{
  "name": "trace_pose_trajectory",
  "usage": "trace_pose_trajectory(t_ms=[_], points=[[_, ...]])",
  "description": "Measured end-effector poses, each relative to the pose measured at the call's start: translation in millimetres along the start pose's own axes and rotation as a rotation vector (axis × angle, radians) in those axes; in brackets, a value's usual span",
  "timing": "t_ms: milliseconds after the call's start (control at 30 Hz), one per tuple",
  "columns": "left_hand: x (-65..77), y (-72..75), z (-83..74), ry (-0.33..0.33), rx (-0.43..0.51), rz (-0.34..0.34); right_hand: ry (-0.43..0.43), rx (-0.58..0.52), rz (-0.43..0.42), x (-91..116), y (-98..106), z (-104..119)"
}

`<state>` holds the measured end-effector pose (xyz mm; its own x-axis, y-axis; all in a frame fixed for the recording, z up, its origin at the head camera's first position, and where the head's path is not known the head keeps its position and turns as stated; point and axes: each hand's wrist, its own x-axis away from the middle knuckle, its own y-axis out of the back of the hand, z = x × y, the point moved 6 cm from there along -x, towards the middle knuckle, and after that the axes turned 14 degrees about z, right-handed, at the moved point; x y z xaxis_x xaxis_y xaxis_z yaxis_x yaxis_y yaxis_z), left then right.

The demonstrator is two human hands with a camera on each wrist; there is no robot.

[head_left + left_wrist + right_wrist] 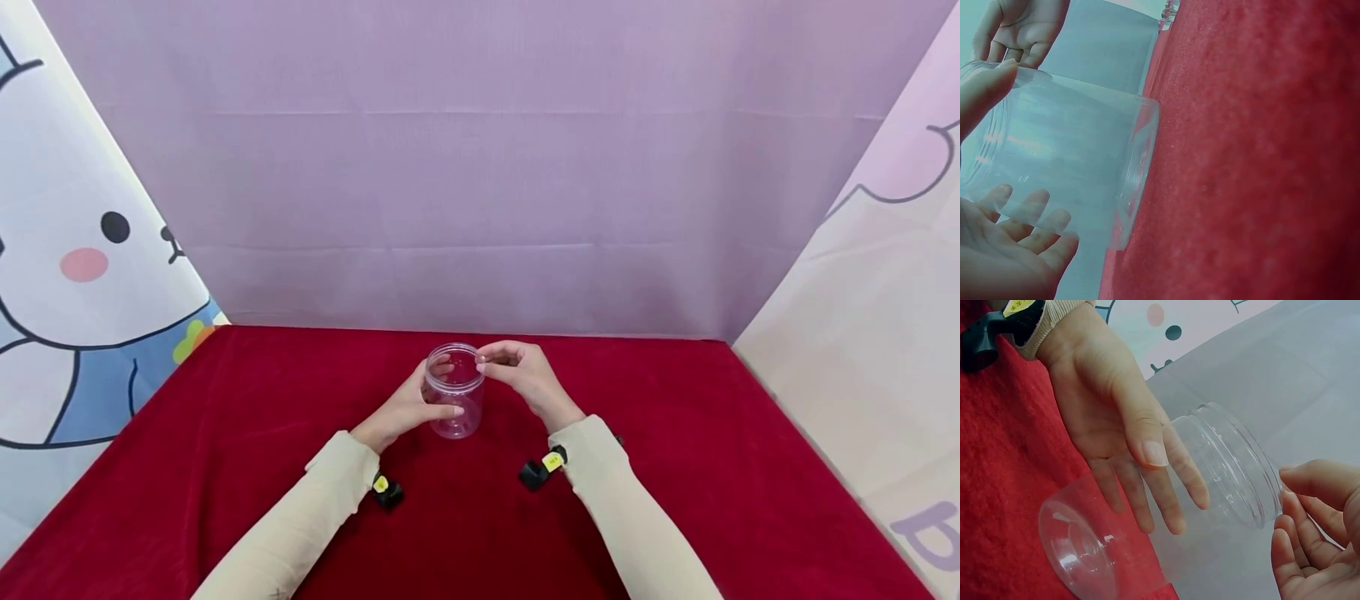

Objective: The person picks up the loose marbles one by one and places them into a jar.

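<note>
My left hand [405, 411] holds a clear plastic jar [457, 414], thumb on the near side and fingers around the far side. The open, ridged mouth faces up, and the base is close over the red cloth. At the right side of the rim is my right hand [522, 371], its thumb and index fingertips together around a small glinting, see-through thing [482, 360]; what it is I cannot tell. In the right wrist view those fingertips [1286, 477] sit right at the jar's threaded neck [1241, 465]. The jar's wall shows the left fingers through it.
Red velvet cloth [675, 467] covers the table. Beyond my right hand, a few small clear glassy pieces [1169, 14] lie at the cloth's edge in the left wrist view. A plain lilac curtain [480, 183] stands behind, with printed cartoon panels [112, 317] at the sides.
</note>
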<state>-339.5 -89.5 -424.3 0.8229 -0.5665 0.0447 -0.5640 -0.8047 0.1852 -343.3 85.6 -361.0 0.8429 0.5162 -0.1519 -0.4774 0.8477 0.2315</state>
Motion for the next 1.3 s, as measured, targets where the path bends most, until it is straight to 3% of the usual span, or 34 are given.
trace_pose_trajectory(t_ms=[233,700,1300], points=[[-0.1,-2.5,-1.2,0.013,-0.005,0.001,0.011,-0.011,0.004,3.5,-0.1,0.1],[-1.4,-5.6,-1.7,-0.028,0.0,0.045,0.017,-0.038,-0.033,6.7,-0.7,-2.4],[1.2,-4.9,-3.1,0.003,-0.002,0.015,0.013,-0.102,-0.034,4.7,-3.4,-8.2]])
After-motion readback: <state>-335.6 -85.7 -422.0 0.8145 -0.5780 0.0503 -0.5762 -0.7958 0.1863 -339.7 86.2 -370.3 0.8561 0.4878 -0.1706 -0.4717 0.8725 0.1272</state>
